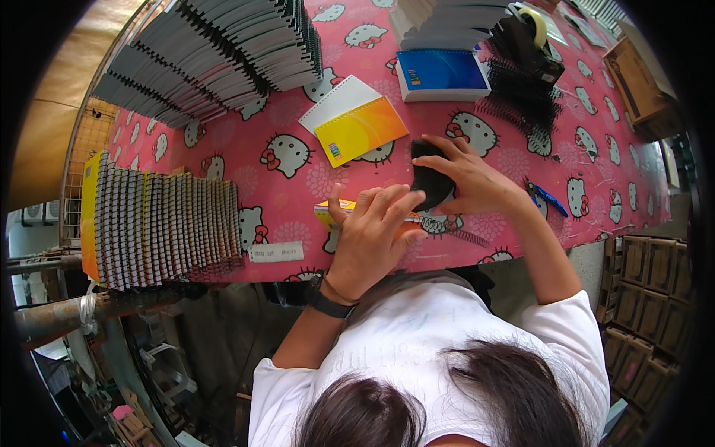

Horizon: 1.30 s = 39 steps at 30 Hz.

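A small yellow-orange notebook [325, 211] lies near the table's front edge. My left hand [376, 231] is over it, fingers bent and pressed on its top, covering most of it. From its right end a thin dark spiral coil [465, 232] sticks out over the table. My right hand [473, 177] has its fingers curled round a smooth black curved object [430, 179], whose kind I cannot make out. That object stands just right of the notebook, close to my left fingertips.
Spiral-bound notebooks [164, 223] stand in a row at left, with grey-covered ones [216, 56] behind. A yellow cover [361, 130] overlaps a white sheet [335, 104]. Blue-covered stack [443, 74], black coils [525, 97], tape dispenser [532, 45], blue-handled pliers [547, 200] and a cardboard box [637, 89] lie right.
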Each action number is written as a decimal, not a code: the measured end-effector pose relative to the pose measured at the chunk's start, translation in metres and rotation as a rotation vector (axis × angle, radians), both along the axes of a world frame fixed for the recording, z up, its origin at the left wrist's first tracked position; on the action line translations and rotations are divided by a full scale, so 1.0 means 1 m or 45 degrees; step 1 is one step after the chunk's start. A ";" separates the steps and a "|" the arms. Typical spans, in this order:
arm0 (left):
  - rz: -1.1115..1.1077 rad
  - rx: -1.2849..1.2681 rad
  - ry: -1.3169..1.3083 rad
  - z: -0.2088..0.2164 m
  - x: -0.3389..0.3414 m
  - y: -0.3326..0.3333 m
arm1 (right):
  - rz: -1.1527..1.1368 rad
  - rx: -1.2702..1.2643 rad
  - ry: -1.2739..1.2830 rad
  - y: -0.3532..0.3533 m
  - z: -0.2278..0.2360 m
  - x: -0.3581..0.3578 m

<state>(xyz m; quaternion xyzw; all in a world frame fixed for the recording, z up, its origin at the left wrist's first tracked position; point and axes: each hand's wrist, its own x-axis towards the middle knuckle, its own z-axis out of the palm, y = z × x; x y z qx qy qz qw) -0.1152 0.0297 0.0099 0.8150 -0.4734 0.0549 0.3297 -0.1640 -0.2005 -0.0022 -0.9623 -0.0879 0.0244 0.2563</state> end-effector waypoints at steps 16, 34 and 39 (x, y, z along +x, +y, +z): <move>0.005 -0.073 -0.101 -0.014 0.023 0.021 | -0.142 1.174 0.149 0.022 -0.002 -0.022; 0.401 -0.778 0.296 -0.025 0.025 0.023 | -0.010 1.340 0.030 0.029 0.006 0.009; 0.121 -0.699 1.234 -0.060 0.031 0.043 | -0.296 0.685 -0.032 0.039 -0.001 0.029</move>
